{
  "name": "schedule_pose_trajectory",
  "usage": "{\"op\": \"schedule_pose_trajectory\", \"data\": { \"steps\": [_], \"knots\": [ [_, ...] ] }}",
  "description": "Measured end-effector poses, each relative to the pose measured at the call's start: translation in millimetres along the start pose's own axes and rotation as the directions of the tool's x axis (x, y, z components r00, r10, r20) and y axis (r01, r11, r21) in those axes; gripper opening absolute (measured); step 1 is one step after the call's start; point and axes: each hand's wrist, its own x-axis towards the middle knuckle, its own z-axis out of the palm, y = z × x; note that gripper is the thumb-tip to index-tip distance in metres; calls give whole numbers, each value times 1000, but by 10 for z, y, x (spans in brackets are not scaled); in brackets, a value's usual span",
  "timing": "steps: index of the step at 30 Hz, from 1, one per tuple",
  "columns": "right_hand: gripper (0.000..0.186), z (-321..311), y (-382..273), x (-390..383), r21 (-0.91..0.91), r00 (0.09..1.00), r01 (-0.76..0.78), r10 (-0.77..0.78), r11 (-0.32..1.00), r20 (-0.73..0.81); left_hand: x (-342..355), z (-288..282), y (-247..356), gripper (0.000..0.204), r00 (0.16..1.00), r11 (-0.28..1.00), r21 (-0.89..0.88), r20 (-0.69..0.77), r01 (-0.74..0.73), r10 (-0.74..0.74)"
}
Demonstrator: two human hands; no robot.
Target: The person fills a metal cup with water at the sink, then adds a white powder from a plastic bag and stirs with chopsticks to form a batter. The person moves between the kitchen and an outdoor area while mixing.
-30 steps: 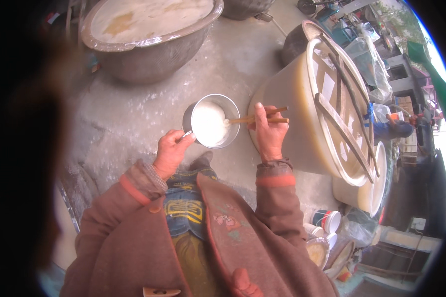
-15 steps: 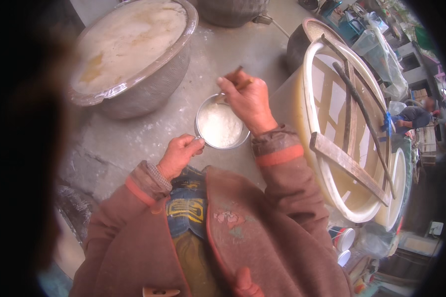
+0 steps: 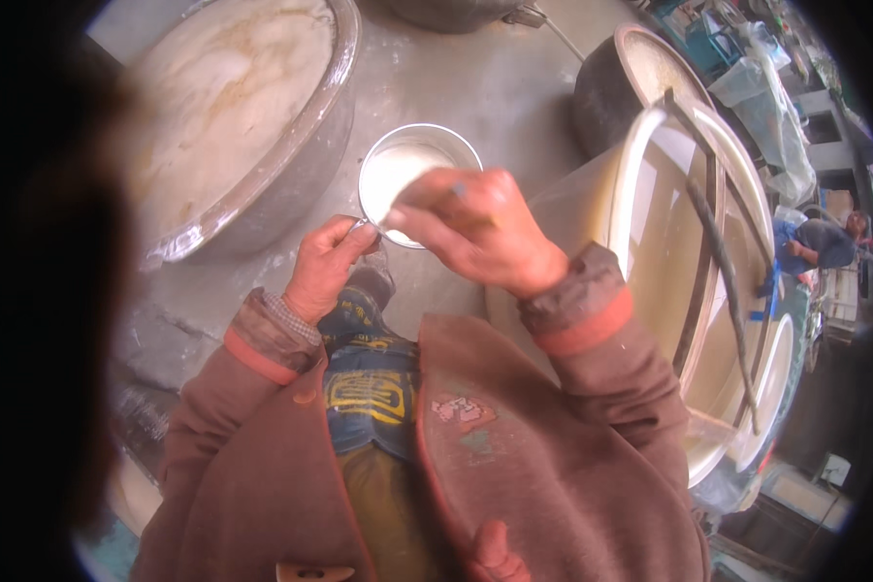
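A round metal mug (image 3: 363, 190) with white, creamy contents (image 3: 398, 169) is in front of me. My left hand (image 3: 322, 269) is closed around its handle at the near left side. Over the mug's near right rim, my right hand (image 3: 490, 231) is closed in a loose fist. A thin brown stick-like tool showed in that hand half a second ago. Now the fingers and motion blur mostly hide it, and its working end cannot be made out.
A large vat (image 3: 332, 121) of pale, foamy contents stands at left. At right, a big tub (image 3: 621, 209) of yellowish liquid has wooden bars across it. Behind it sits a dark pot (image 3: 601, 95). Another person (image 3: 824, 244) is at far right.
The mug now appears higher in view and slightly left, its handle still in my left hand. My right hand has turned and moved down to the mug's near right side.
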Motion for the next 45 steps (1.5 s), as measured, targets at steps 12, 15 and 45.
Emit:
{"op": "schedule_pose_trajectory", "data": {
  "steps": [12, 15, 45],
  "knots": [
    [10, -1255, 1346, 1122, -15, 875, -425, 414, 905, 252, 1927, -177, 412, 28, 995, 994, 95, 72, 58, -65],
    [12, -1328, 1718, 1448, 38, 882, -427, 407, 903, 237, 2305, -144, 431, 27, 991, 993, 71, 84, 97, -102],
    [3, -2468, 5654, 4549, 296, 973, -86, 16, 951, 228, 6696, 400, 1026, 28, 948, 931, -343, -236, 125, -214]
  ]
}}
